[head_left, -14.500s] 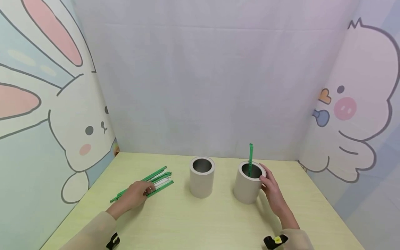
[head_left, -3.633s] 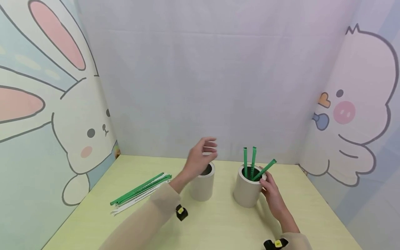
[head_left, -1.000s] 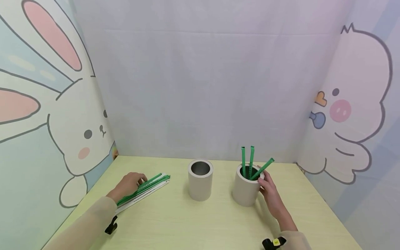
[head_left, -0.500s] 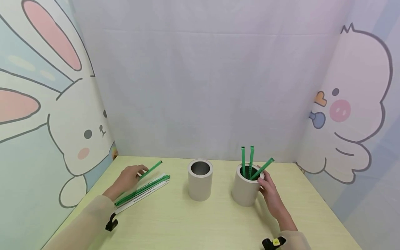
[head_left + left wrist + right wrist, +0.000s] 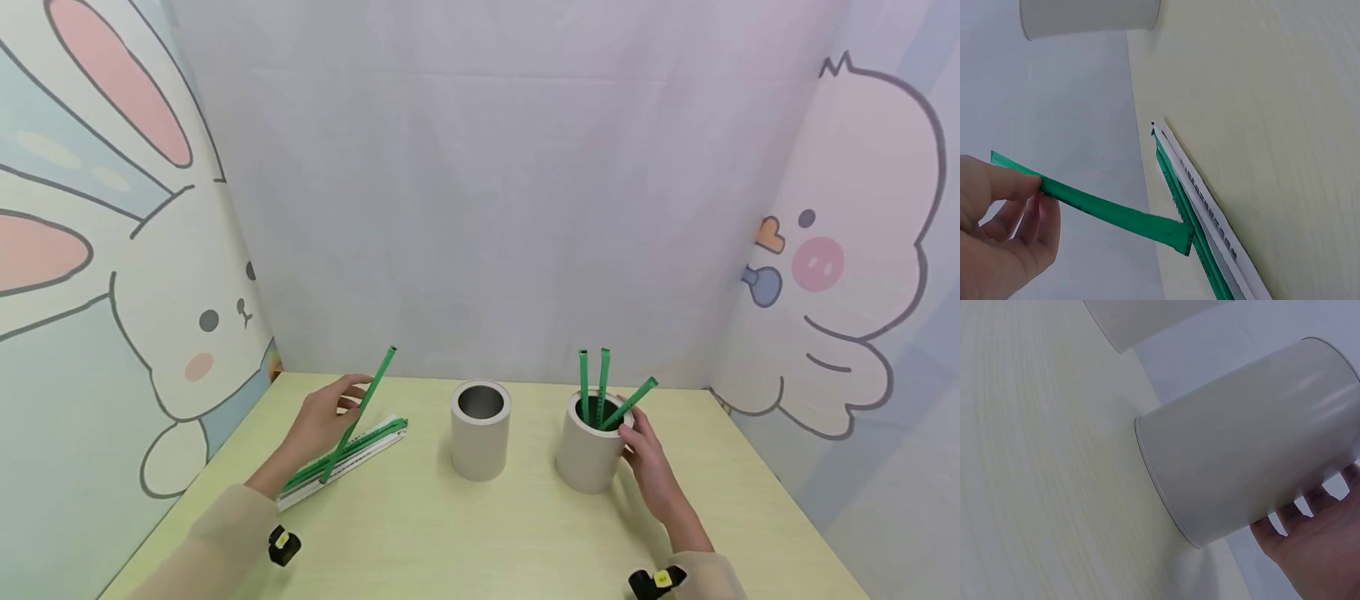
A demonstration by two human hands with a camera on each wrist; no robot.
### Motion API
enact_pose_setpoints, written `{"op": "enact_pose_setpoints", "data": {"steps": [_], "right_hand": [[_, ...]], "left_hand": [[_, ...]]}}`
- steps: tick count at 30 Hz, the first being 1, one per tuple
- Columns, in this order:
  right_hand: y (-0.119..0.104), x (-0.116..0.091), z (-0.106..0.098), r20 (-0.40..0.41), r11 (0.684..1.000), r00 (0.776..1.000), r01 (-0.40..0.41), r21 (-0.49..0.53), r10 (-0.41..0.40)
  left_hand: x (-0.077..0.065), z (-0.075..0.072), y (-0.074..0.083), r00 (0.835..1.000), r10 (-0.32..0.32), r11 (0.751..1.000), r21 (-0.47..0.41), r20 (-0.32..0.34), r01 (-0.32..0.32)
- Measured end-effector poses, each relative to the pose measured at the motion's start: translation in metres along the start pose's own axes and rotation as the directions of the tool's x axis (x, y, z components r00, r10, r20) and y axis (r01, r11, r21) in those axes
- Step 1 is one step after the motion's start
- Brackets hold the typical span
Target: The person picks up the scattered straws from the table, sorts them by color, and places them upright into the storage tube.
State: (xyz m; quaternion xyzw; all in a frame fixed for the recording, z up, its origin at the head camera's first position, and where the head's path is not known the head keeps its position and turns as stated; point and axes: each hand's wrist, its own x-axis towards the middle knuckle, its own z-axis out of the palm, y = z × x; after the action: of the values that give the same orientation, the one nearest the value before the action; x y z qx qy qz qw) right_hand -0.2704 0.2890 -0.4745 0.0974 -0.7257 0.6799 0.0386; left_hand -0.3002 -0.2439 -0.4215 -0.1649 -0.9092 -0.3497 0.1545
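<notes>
My left hand (image 5: pixel 321 421) pinches a green wrapped straw (image 5: pixel 380 375) between thumb and fingers, tilted over the pile at the left. In the left wrist view this straw (image 5: pixel 1110 212) looks like a flat paper sleeve with dark print. Below it lie green wrapped straws (image 5: pixel 1179 194) and white wrapped straws (image 5: pixel 1210 215), side by side. My right hand (image 5: pixel 651 467) holds the right-hand cup (image 5: pixel 587 460) by its right side, thumb at the rim. Three green wrapped straws (image 5: pixel 603 375) stand in that cup, one leaning right. In the right wrist view several fingers (image 5: pixel 1291 515) touch the cup's wall.
Another pale cup (image 5: pixel 480 450) stands upright between the pile and the held cup, its dark inside showing no straws. The pale wooden table (image 5: pixel 450 542) ends at a grey cloth backdrop (image 5: pixel 480 208). Walls with a cartoon rabbit and a chick flank it.
My left hand has picked one green straw off the pile, raised it and turned it more upright. Over the longer span, the right cup went from one green straw to three. The right hand stays put.
</notes>
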Motion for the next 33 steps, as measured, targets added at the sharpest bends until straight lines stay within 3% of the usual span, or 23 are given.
{"op": "enact_pose_setpoints", "data": {"steps": [8, 16, 20, 27, 33], "right_hand": [[-0.002, 0.0, 0.0, -0.001, 1.0, 1.0, -0.02, -0.016, 0.02], [-0.003, 0.0, 0.0, 0.001, 1.0, 1.0, -0.014, -0.014, 0.014], [-0.003, 0.0, 0.0, 0.002, 1.0, 1.0, -0.016, -0.011, 0.016], [-0.004, 0.001, 0.0, 0.005, 1.0, 1.0, -0.011, -0.002, 0.011], [-0.004, 0.0, 0.001, 0.009, 1.0, 1.0, -0.014, 0.009, 0.014]], "left_hand": [[-0.009, 0.017, 0.027, 1.0, -0.007, 0.994, -0.105, -0.006, 0.007], [-0.009, 0.045, 0.057, 0.998, -0.013, 0.963, -0.269, 0.059, 0.028], [-0.006, 0.055, 0.079, 0.999, -0.018, 0.933, -0.357, 0.048, 0.034], [0.003, 0.07, 0.111, 1.0, -0.004, 0.857, -0.516, 0.002, 0.004], [0.013, 0.084, 0.136, 1.0, 0.006, 0.8, -0.6, -0.015, -0.014]]}}
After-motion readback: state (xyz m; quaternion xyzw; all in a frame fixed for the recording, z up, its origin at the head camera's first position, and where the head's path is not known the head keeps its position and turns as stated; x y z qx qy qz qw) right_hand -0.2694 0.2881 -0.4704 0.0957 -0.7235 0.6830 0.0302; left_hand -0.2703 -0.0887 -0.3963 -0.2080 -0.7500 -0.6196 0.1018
